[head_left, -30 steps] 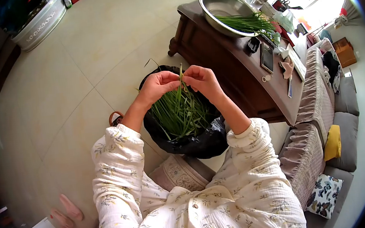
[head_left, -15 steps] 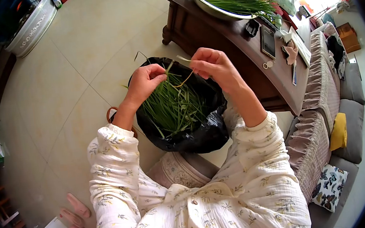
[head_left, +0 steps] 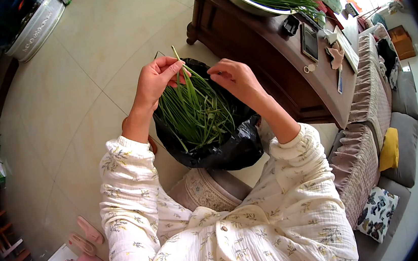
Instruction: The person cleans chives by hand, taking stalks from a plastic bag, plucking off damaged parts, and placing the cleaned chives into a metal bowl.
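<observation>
A person in a cream shirt [head_left: 221, 246] of crinkled cloth, printed with small sprigs, works over long-leaved greens [head_left: 198, 112] heaped in a black plastic bag [head_left: 212, 158], its mouth gaping between the knees, seemingly so that the pile lies within easy reach of both hands. The left hand [head_left: 159, 79] pinches a green stalk [head_left: 176, 54] between thumb and fingertips above the bag's far left rim, its pale end pointing up, a grip that appears light enough to spare so slender a stem. The right hand [head_left: 234, 78] hangs over the far right rim, fingers curled and thumb tucked close; whether anything thin sits between them cannot be told. The sleeves are bunched up the forearms, likely to keep the cloth clear of the leaves. The greens are flat, narrow and ribbon-like, limp and tangled toward the bag's near right; the glossy plastic creases in folds around them. On the dark wooden table [head_left: 335, 98], a round, shiny metal basin [head_left: 234, 0] stands by the far left corner, close to the long edge, cradling a straighter bundle of greens [head_left: 277, 0], laid lengthwise perhaps to keep the stems aligned, their tips over the rim.
</observation>
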